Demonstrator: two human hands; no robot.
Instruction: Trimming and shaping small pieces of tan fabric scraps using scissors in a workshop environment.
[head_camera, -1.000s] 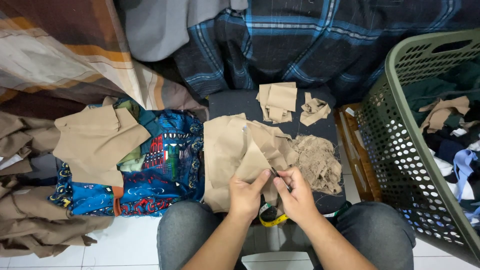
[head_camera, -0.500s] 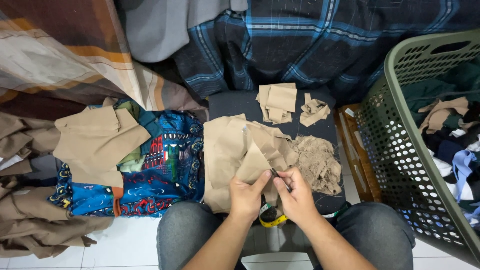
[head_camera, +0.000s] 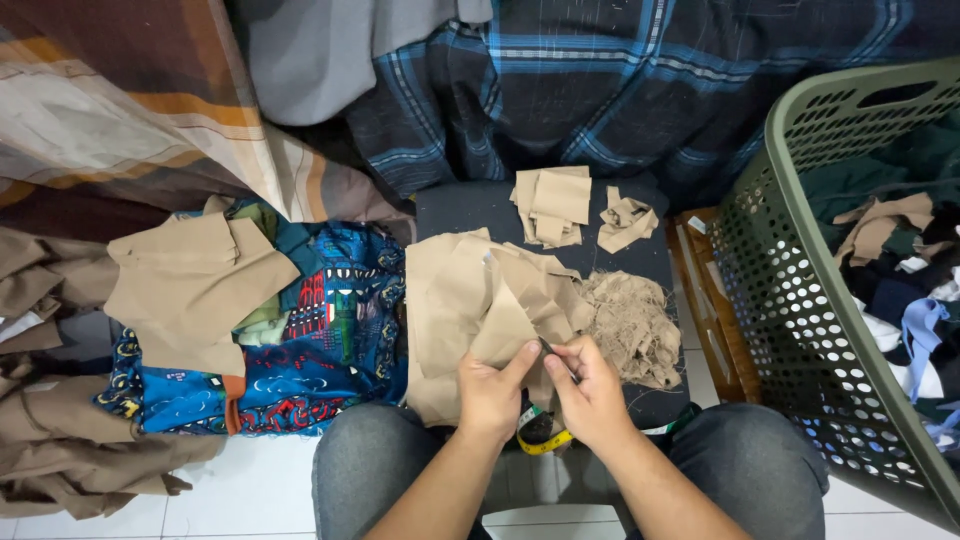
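On the small dark table (head_camera: 470, 205) in front of your knees, you are working a tan, roughly triangular piece of woven cloth (head_camera: 505, 325). Your left hand (head_camera: 488, 392) is pinching its lower edge, thumb and fingers closed on the fabric at about 6 o'clock of the table. Your right hand (head_camera: 590, 390) is sitting just beside it, fingers curled shut around a thin dark tool (head_camera: 556, 358) whose tip is meeting the cloth; whether it is a seam ripper or small snips, I cannot tell.

To do this well, you are best keeping the cloth taut between the two hands, with the tool's tip angled away from your left thumb, and working close to the pinch so the weave is not puckering.

Both forearms are coming up from 6 o'clock, wrists nearly touching, palms turned inward toward each other, knuckles up.

A fluffy heap of frayed tan threads (head_camera: 632, 325) is lying at 3 o'clock of your hands. Folded tan scraps (head_camera: 552, 203) are resting at 12 o'clock. A yellow measuring tape (head_camera: 540, 435) is curling under your wrists. A blue patterned fabric (head_camera: 320, 350) is spreading at 9 o'clock, and a green perforated plastic laundry basket (head_camera: 800, 270) is standing at 3 o'clock.
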